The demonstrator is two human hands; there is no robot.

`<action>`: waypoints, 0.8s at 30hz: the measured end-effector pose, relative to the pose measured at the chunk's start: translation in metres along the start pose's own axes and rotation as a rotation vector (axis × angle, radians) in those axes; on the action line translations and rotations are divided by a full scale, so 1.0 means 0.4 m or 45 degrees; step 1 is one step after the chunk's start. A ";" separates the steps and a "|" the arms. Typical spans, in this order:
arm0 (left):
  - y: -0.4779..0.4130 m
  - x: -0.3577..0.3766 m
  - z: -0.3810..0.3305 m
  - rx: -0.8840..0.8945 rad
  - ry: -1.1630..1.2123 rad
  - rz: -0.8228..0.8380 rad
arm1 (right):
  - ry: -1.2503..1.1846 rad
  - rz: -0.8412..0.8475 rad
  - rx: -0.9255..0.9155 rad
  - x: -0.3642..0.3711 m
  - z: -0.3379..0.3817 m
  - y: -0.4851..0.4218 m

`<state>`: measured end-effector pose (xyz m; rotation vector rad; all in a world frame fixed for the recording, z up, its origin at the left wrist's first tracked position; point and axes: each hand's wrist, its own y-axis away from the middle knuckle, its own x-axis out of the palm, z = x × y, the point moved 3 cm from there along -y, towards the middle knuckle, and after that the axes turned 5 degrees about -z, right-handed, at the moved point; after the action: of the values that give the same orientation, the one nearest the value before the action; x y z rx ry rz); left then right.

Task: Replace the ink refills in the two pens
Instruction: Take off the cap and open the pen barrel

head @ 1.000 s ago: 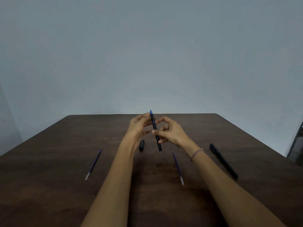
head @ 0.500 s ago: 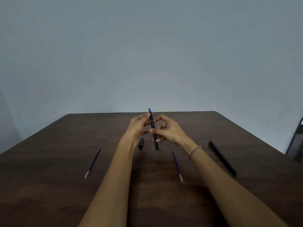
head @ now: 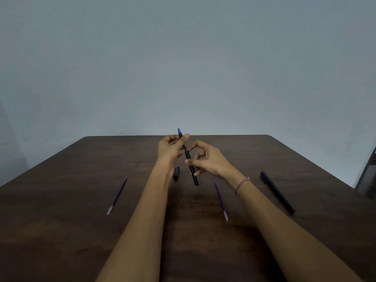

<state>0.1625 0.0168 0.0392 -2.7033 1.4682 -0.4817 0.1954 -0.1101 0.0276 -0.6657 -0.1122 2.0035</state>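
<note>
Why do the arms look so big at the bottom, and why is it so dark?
Head view: the wide lens stretches whatever is near, like the arms; head view: light is dim and soft, so the pen looks slightly blurry.

Single cam, head-worn, wide-angle. Looks fwd & down along both forearms onto the table point(head: 61, 220), whose far edge sits approx mid-frame; upper half is just the wall point(head: 183, 58). Forearms run in from the bottom edge, close to the lens. Left hand point(head: 171, 149) & right hand point(head: 211, 161) meet near frame centre at arm's reach, both on the pen point(head: 194, 178)
</note>
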 end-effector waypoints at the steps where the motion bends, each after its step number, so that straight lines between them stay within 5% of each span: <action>1: -0.002 -0.003 0.000 -0.005 0.017 -0.006 | 0.007 0.006 0.002 -0.001 0.000 0.000; 24: -0.020 -0.078 -0.026 -0.002 0.470 -0.319 | -0.073 0.089 -0.037 0.007 0.007 0.007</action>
<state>0.1503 0.0480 0.0423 -2.9301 1.1844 -1.0394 0.1908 -0.1085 0.0277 -0.6389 -0.1541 2.0925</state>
